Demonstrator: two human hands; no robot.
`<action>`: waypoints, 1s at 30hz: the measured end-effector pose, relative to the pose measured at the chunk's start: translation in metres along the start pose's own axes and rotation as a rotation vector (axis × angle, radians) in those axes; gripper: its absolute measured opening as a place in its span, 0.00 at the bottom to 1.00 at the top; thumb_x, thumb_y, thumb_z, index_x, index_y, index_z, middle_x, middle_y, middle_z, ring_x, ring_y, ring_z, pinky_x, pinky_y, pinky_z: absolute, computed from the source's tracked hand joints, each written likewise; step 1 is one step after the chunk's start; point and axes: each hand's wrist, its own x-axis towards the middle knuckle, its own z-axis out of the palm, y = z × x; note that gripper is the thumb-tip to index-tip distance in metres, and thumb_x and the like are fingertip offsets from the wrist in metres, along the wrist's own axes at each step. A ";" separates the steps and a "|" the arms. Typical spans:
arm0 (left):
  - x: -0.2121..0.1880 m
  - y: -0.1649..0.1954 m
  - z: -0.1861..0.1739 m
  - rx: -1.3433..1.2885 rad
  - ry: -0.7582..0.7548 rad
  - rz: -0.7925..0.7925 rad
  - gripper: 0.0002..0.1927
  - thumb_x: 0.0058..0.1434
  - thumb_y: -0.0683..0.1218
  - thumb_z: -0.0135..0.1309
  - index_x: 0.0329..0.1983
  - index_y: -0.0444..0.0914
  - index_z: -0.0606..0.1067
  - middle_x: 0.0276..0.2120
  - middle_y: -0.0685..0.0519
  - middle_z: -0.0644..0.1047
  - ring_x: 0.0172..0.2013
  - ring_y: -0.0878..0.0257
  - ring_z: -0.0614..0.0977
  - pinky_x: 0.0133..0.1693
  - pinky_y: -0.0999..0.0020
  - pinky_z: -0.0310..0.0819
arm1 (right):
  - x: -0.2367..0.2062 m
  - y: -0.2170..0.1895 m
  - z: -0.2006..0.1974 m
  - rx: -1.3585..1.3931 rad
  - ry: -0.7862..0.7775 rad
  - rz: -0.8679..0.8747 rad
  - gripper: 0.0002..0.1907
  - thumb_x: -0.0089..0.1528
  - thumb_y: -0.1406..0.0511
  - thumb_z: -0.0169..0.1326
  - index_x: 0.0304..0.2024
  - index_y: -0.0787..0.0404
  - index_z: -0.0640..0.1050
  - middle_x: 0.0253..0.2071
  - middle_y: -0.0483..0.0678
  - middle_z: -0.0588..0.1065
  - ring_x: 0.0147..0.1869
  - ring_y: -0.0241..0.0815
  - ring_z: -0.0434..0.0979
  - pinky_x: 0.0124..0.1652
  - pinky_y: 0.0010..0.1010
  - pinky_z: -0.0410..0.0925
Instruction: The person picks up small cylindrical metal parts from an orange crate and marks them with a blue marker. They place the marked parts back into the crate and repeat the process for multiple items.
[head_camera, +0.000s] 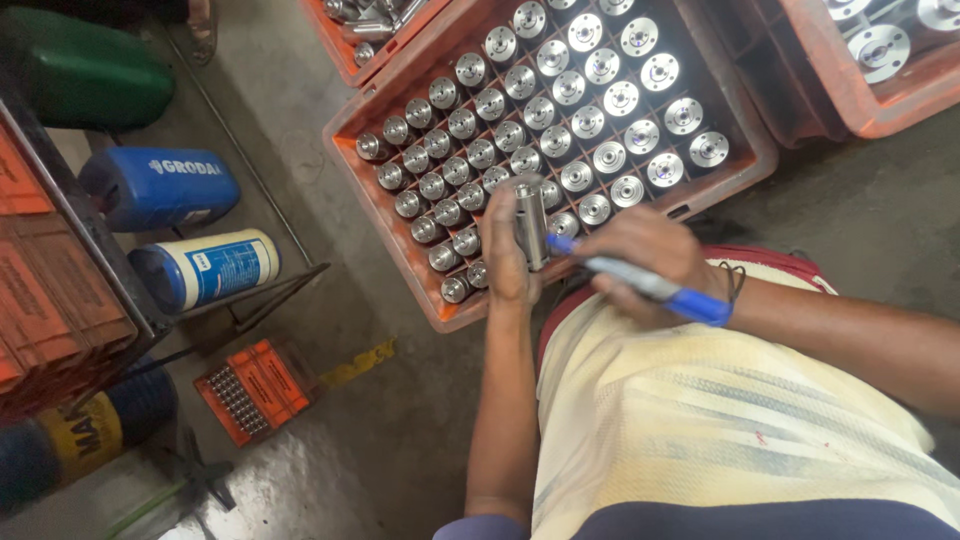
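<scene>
My left hand (505, 255) grips a shiny steel cylinder (531, 222) and holds it upright just above the near edge of an orange crate (395, 235). In my right hand (645, 255) is a blue marker pen (650, 285), its tip touching the side of that cylinder. The crate is packed with several rows of the same steel cylinders (560, 110), standing on end with their round faces up.
Two more orange crates with metal parts stand at the top left (345, 45) and the top right (870, 110). On the left lie blue cans (160, 185), a green container (85, 70), orange crates on a rack (45, 290) and a small orange box (255, 385) on the concrete floor.
</scene>
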 end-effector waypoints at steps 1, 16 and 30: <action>0.001 -0.001 0.000 -0.060 -0.012 -0.005 0.16 0.70 0.51 0.47 0.53 0.37 0.73 0.39 0.53 0.77 0.31 0.67 0.77 0.30 0.72 0.73 | 0.000 0.000 0.000 -0.003 -0.048 -0.036 0.11 0.59 0.67 0.56 0.42 0.67 0.78 0.37 0.52 0.78 0.36 0.47 0.77 0.36 0.38 0.69; -0.028 0.089 -0.026 0.897 -0.090 0.180 0.15 0.65 0.46 0.52 0.49 0.34 0.81 0.39 0.43 0.81 0.37 0.52 0.82 0.40 0.57 0.74 | 0.002 -0.001 -0.008 0.022 -0.031 0.063 0.12 0.61 0.69 0.56 0.46 0.69 0.77 0.38 0.55 0.78 0.38 0.50 0.78 0.39 0.37 0.70; -0.013 0.094 -0.058 0.640 -0.189 0.035 0.25 0.47 0.51 0.69 0.41 0.28 0.78 0.34 0.43 0.83 0.34 0.54 0.85 0.37 0.60 0.81 | 0.007 0.001 -0.008 0.011 -0.046 0.069 0.13 0.61 0.69 0.55 0.48 0.68 0.77 0.39 0.54 0.78 0.38 0.48 0.77 0.39 0.37 0.70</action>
